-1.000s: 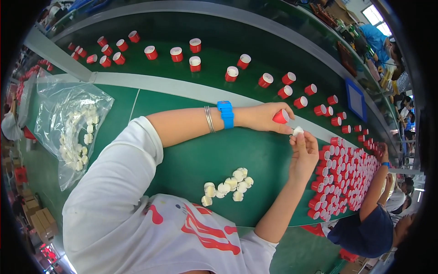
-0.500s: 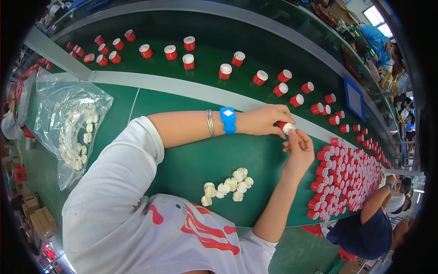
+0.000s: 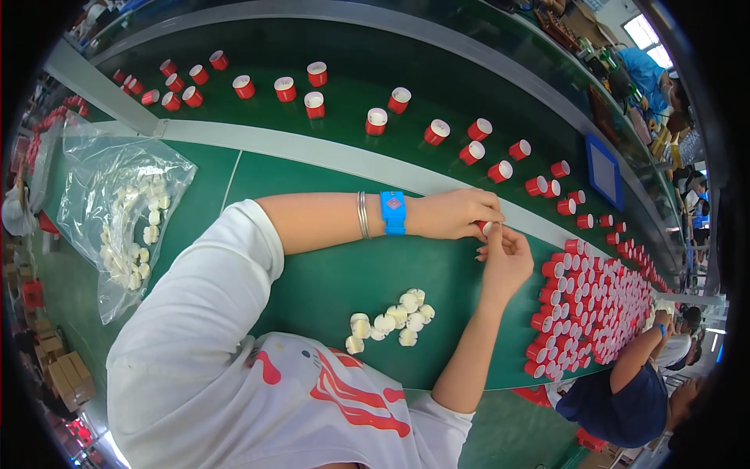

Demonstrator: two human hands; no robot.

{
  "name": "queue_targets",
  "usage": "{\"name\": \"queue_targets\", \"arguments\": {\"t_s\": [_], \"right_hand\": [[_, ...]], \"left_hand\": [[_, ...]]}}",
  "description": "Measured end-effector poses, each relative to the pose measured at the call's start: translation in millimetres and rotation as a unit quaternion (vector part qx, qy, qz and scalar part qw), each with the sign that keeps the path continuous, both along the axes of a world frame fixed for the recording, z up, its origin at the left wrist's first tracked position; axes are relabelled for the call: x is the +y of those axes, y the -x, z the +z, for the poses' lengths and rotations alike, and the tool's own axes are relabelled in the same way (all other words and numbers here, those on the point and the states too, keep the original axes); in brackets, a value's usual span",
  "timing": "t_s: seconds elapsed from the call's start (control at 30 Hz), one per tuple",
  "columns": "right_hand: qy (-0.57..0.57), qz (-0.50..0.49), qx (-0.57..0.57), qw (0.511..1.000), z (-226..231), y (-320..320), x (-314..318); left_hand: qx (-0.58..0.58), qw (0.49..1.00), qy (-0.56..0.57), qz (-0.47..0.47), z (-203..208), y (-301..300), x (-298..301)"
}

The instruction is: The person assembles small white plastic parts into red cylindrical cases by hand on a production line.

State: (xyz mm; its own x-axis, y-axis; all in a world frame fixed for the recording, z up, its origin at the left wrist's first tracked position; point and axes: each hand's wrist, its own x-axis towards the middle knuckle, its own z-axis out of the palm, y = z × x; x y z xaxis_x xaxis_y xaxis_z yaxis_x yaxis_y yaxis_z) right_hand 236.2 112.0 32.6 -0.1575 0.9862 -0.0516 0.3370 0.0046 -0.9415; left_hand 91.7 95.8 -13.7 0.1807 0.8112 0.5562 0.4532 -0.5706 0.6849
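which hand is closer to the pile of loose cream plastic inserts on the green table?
Right. The right hand is just up-right of the pile of cream plastic inserts; the left hand sits farther beyond it.

Bare green table (image 3: pixel 336 266) beside white inserts (image 3: pixel 388 320) — red caps (image 3: pixel 594 305) crowd right.

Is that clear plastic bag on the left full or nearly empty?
Partly full. The clear plastic bag lies flat on the green table, with small cream-white inserts scattered inside it.

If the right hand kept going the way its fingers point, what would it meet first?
The right hand points up at the small red cap in the left hand; they look already touching, though depth is unclear.
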Motion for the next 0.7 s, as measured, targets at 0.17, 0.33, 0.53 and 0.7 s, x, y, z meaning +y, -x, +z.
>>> {"name": "queue_targets", "arguments": {"t_s": [0.17, 0.33, 0.53, 0.7], "right_hand": [[0.015, 0.042, 0.037, 0.998, -3.5, -7.0, 6.1], [0.041, 0.079, 0.03, 0.996, -11.6, -16.8, 9.8], [0.043, 0.128, 0.067, 0.989, -2.0, -17.2, 9.6], [0.015, 0.469, -0.12, 0.875, 21.4, -8.2, -20.2]], "left_hand": [[-0.024, 0.998, 0.062, -0.003, 3.5, 1.9, -1.4], [0.0, 0.999, 0.014, -0.033, 7.7, 4.2, -2.9], [-0.001, 0.965, -0.09, 0.247, 39.2, 69.1, 18.4], [0.039, 0.922, 0.027, 0.385, 7.3, 128.2, 31.7]]}}
